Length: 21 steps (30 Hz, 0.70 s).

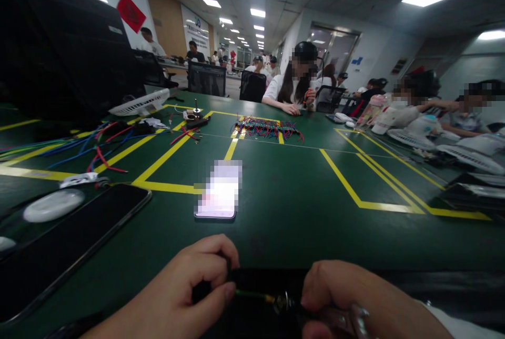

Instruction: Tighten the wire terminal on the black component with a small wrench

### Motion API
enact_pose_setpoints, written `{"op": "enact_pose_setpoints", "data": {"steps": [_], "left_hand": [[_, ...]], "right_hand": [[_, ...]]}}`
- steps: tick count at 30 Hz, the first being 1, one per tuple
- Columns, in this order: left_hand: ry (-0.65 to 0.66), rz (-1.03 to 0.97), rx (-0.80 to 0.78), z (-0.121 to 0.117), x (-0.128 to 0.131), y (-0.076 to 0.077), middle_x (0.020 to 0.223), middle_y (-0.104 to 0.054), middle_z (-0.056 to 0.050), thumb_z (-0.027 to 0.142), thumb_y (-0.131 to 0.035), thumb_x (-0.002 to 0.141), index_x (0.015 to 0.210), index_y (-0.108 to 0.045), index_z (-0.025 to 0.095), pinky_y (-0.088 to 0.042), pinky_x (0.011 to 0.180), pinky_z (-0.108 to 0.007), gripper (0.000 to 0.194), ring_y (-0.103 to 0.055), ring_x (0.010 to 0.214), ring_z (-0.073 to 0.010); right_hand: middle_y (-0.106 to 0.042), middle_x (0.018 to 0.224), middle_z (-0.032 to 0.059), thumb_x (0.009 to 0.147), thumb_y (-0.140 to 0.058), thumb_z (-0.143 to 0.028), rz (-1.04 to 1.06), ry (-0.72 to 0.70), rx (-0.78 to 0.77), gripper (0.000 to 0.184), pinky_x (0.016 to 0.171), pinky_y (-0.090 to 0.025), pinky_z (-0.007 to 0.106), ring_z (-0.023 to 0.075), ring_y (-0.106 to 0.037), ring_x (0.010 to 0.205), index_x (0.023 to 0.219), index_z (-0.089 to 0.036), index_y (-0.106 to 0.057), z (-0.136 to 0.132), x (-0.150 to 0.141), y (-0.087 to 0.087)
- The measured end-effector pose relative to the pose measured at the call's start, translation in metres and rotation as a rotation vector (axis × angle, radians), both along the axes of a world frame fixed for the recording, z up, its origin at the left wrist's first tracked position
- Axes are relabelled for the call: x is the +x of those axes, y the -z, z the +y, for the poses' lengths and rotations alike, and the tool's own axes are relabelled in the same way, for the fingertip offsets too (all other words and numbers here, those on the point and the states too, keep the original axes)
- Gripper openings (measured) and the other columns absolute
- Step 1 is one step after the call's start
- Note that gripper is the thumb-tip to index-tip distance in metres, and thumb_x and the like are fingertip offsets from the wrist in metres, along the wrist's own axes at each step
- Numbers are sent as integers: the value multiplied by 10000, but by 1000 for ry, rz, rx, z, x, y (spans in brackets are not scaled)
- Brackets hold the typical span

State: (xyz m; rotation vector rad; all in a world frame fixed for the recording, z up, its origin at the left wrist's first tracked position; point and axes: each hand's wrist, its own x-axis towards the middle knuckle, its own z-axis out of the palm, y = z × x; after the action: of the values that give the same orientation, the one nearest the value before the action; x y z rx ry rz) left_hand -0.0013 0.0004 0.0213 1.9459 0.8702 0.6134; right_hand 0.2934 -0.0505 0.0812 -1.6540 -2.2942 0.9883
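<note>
My left hand [205, 281] is at the bottom middle, thumb and fingers pinched on a thin green wire [249, 293]. The wire runs right to a small yellow piece [270, 298], which meets a shiny metal part [284, 301] close to my right fingertips. Curled round a shiny metal hand tool [360, 319] is my right hand [339, 289]; its exact kind is hidden by the fingers and the dark. A phone [216, 197] with a lit screen lies on the green table just beyond my hands.
A large dark tablet-like panel [79, 244] and white mouse [54, 205] lie left. Loose coloured wires [100, 149] and a black monitor [63, 44] are behind them. Farther off sits a wired strip [262, 127]; a person [294, 81] works across the table [284, 181].
</note>
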Motion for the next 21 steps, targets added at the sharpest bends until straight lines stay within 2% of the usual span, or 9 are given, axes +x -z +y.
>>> {"op": "enact_pose_setpoints", "data": {"steps": [4, 6, 9, 13, 17, 21], "left_hand": [[1, -5, -8, -1, -1, 2, 1037, -671, 3, 241, -567, 1034, 759, -527, 225, -520, 808, -247, 278, -672, 909, -166], [1, -11, -6, -2, -1, 3, 1030, -669, 6, 248, -565, 1034, 753, -513, 224, -519, 801, -240, 288, -673, 907, -164], [-2, -14, 4, -2, 0, 1, 1018, -671, 7, 250, -569, 1036, 756, -525, 225, -519, 798, -241, 284, -674, 893, -162], [3, -16, 10, -1, 0, 0, 1010, -671, 4, 253, -581, 1031, 752, -529, 223, -527, 793, -244, 286, -680, 888, -165], [2, -41, 6, 0, 0, 4, 1033, -678, 3, 225, -592, 1037, 777, -545, 227, -542, 813, -245, 265, -689, 912, -169], [4, -54, 20, 0, -1, 7, 1019, -674, 2, 228, -606, 1030, 780, -576, 229, -550, 804, -235, 252, -691, 903, -168]], "right_hand": [[-717, 717, -34, 898, -854, -243, 3, -72, 60, 240, 516, -456, 205, 154, -615, 586, 791, -256, -640, 6, -6, -6], [-712, 712, -35, 899, -878, -285, -36, -113, 75, 231, 565, -490, 219, 175, -659, 642, 803, -266, -669, 13, -12, -12], [-746, 794, -12, 965, -864, -390, -38, -155, 119, 160, 663, -546, 246, 213, -715, 767, 937, -284, -748, 26, -23, -27], [-769, 865, 9, 992, -847, -414, -19, -241, 132, 149, 717, -566, 270, 227, -738, 836, 1007, -288, -769, 34, -25, -42], [-786, 919, 21, 1016, -822, -348, 3, -331, 103, 87, 728, -564, 278, 219, -745, 842, 1032, -284, -765, 35, -8, -36], [-814, 973, 19, 1020, -772, -190, 120, -511, 149, 58, 696, -538, 234, 171, -737, 828, 1016, -239, -743, 39, 12, -22]]}}
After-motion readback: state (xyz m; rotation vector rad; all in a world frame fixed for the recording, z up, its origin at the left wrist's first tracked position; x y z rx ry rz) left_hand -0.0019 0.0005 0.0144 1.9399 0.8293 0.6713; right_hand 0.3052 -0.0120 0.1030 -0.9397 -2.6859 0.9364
